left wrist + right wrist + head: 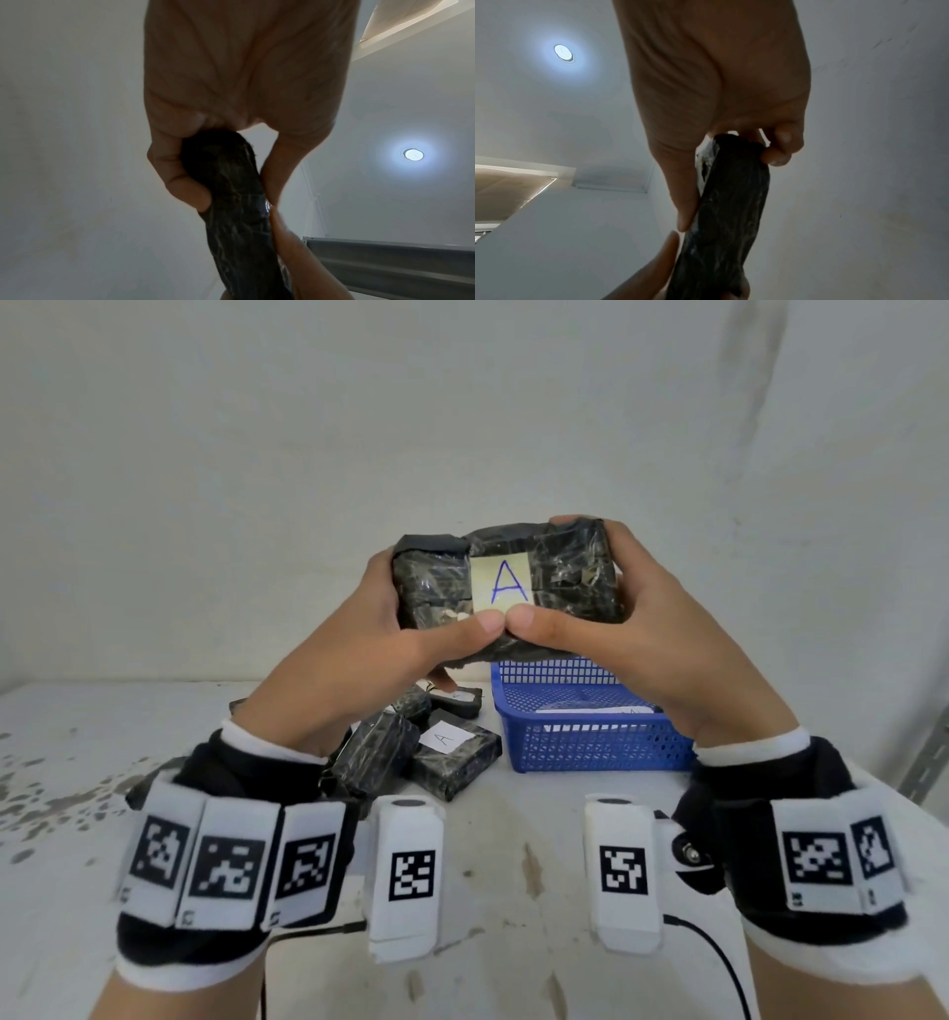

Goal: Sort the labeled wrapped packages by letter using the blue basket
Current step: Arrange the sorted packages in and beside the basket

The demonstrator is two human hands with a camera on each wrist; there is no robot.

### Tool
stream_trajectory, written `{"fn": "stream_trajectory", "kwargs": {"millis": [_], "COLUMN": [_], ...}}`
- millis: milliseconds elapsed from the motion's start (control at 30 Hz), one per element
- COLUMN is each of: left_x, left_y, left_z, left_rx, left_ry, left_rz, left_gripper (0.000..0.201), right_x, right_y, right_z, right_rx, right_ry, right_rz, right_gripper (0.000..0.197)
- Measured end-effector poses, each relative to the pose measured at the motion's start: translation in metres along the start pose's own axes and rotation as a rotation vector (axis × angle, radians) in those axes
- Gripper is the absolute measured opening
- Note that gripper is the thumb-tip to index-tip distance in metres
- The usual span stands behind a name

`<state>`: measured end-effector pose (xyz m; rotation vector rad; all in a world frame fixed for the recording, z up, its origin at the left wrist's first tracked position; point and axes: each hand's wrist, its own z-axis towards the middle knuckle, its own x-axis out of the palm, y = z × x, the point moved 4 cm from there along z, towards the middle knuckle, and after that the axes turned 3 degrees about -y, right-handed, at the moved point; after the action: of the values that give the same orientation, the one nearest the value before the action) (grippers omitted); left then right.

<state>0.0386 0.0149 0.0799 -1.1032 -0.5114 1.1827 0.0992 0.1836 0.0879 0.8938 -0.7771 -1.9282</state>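
A black wrapped package with a white label reading "A" is held up in front of the wall, its label facing me. My left hand grips its left end and my right hand grips its right end; the two thumbs meet under the label. The left wrist view shows the package edge-on between thumb and fingers, as does the right wrist view of the package. The blue basket stands on the table below, with a white-labelled package partly visible inside.
A pile of several black wrapped packages lies on the white table left of the basket; one shows an "A" label. A metal bracket stands at the right edge. A wall rises close behind.
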Motion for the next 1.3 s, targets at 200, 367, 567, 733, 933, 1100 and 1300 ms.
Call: {"fn": "stream_trajectory", "kwargs": {"millis": [200,367,567,733,933,1100,1300], "left_x": [-0.004,-0.009,-0.013,-0.011,-0.010,-0.004,-0.005], "left_y": [-0.002,-0.002,-0.002,-0.002,-0.002,-0.001,0.001], "left_z": [-0.001,-0.002,-0.002,-0.001,0.000,-0.001,0.001], "left_rx": [-0.002,-0.013,-0.027,-0.056,-0.076,-0.064,-0.057], "left_ry": [0.009,0.039,0.046,-0.006,-0.028,-0.042,-0.086], "left_rz": [-0.044,-0.137,-0.224,-0.275,-0.247,-0.133,-0.091], "left_gripper": [0.079,0.069,0.051,0.046,0.056,0.046,0.054], "right_x": [0.000,-0.004,-0.005,-0.005,-0.005,-0.005,-0.001], "right_y": [-0.003,0.000,-0.003,-0.003,0.000,0.002,0.006], "right_z": [0.002,-0.001,0.000,0.001,0.001,0.000,-0.003], "right_rx": [0.008,0.007,0.015,0.025,0.035,0.047,0.025], "right_ry": [0.010,0.056,0.057,0.018,-0.024,-0.065,-0.022], "right_rz": [0.008,0.021,0.015,0.009,0.047,0.083,0.051], "right_gripper": [0.060,0.050,0.041,0.027,0.023,0.018,0.031]}}
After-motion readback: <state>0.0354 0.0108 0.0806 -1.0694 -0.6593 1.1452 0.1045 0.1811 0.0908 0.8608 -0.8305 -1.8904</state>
